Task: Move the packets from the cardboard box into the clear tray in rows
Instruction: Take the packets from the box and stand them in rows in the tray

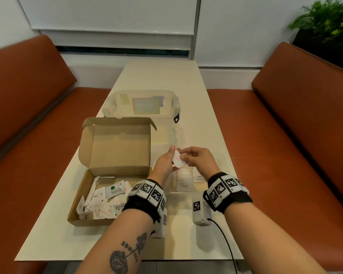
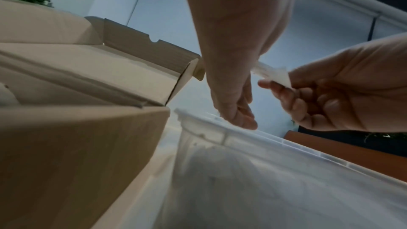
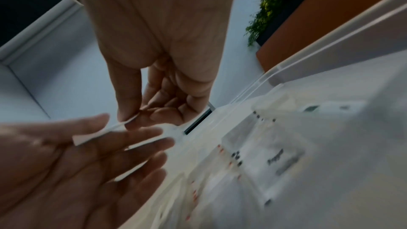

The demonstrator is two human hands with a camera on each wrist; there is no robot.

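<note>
The open cardboard box [image 1: 117,147] stands on the left of the table with several white packets [image 1: 105,198] loose inside. To its right is the clear tray [image 1: 225,165], holding packets in rows [image 1: 183,182] [image 3: 275,163]. Both hands hover over the tray's far end. My right hand [image 1: 188,155] [image 3: 158,93] pinches a white packet with red print [image 1: 176,158] [image 2: 275,74] [image 3: 103,133] between thumb and fingers. My left hand [image 1: 167,157] [image 3: 99,163] has straight fingers, and the packet's other end lies against them. The tray rim [image 2: 286,144] runs just below the hands.
A clear lidded storage bin [image 1: 141,107] stands behind the box. Brown benches [image 1: 28,115] [image 1: 285,125] flank the pale table [image 1: 166,80]. A plant [image 1: 325,22] is at the back right. A black cable [image 1: 224,238] trails off the near table edge.
</note>
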